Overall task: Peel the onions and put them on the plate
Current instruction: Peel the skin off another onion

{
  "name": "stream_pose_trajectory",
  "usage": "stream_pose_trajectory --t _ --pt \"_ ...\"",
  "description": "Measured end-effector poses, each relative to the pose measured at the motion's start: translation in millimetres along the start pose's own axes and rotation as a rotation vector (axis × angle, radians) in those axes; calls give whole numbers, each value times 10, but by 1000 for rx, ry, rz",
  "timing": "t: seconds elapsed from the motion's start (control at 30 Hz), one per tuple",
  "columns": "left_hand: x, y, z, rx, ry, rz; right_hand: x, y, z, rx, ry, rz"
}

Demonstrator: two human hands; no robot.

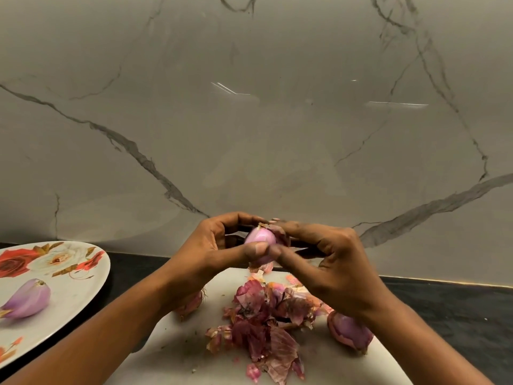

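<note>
Black counter (458, 309) | plate (72, 294): peeled onion (27, 300) | left hand (211, 251), right hand (333, 262) hold second onion (261, 236)

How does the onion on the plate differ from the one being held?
The plate onion lies untouched on the plate; the held onion is gripped in the air by the left hand and right hand. The plate onion looks fully peeled; the held onion has dry skin clinging. Both show smooth pale-purple flesh.

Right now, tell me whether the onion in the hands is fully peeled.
Partly peeled. The onion shows bare pink flesh, but dry skin clings to its top and side under the right hand.
</note>
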State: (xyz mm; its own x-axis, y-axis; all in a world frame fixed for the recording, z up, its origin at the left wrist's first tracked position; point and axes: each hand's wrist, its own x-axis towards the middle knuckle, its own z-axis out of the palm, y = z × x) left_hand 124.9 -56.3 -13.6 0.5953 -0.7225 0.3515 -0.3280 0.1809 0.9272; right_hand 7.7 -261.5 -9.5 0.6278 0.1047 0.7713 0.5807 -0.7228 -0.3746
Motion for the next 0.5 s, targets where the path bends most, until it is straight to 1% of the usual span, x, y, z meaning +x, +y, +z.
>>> stream_pose_trajectory --t 0.07,0.1,0.3,0.5 --pt "2 15 -6 -38 7 -2 -8 3 -29 -30 -66 -19" --pt "3 19 -6 -44 12 -7 -12 8 -33 -42 -70 -28" --pt "-6 28 1 -44 7 -18 7 49 -14 -6 5 -57" --pt "-6 16 23 -33 18 -26 -13 59 -4 -176 75 -143"
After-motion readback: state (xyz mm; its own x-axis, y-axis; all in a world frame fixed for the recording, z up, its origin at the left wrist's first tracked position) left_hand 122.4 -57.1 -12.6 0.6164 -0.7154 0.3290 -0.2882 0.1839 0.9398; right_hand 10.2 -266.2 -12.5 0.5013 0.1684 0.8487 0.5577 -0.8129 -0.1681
